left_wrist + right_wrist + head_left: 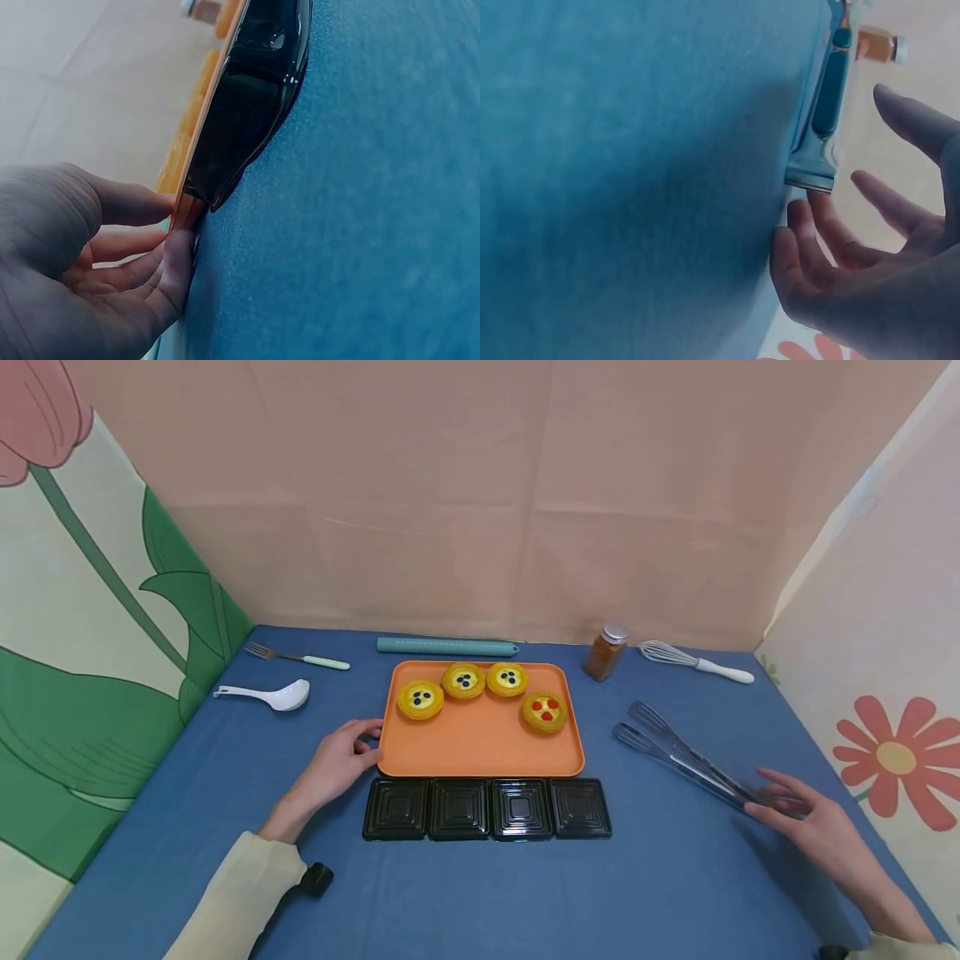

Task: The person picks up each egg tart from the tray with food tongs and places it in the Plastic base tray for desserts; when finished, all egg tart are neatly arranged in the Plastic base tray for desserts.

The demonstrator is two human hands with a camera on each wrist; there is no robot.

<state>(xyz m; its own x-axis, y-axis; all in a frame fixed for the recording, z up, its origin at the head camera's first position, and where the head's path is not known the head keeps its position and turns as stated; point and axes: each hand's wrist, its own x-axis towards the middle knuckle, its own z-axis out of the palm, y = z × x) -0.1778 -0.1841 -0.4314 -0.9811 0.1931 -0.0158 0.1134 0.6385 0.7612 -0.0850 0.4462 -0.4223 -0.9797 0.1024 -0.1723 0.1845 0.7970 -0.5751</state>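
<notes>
An orange tray (465, 752) (187, 212) carries three blue-dotted tarts (463, 680) and one red-dotted tart (544, 712). The left hand (333, 768) (97, 262) pinches the tray's left edge, thumb and fingertips against it. Along the tray's front side lies a black tray (397, 810) (247, 97) with several square compartments. At the right, metal tongs (697, 758) (829, 97) lie with their arms spread towards the back left. The right hand (825, 835) (900, 277) is at their closed end, fingers spread and loosely bent; whether a fingertip touches them is unclear.
A fork (325, 662) and white spoon (288, 696) lie at the back left. Behind the orange tray is a teal rod (447, 647). A brown shaker jar (604, 655) and a whisk (708, 666) are at the back right. Printed walls border the blue table (480, 902).
</notes>
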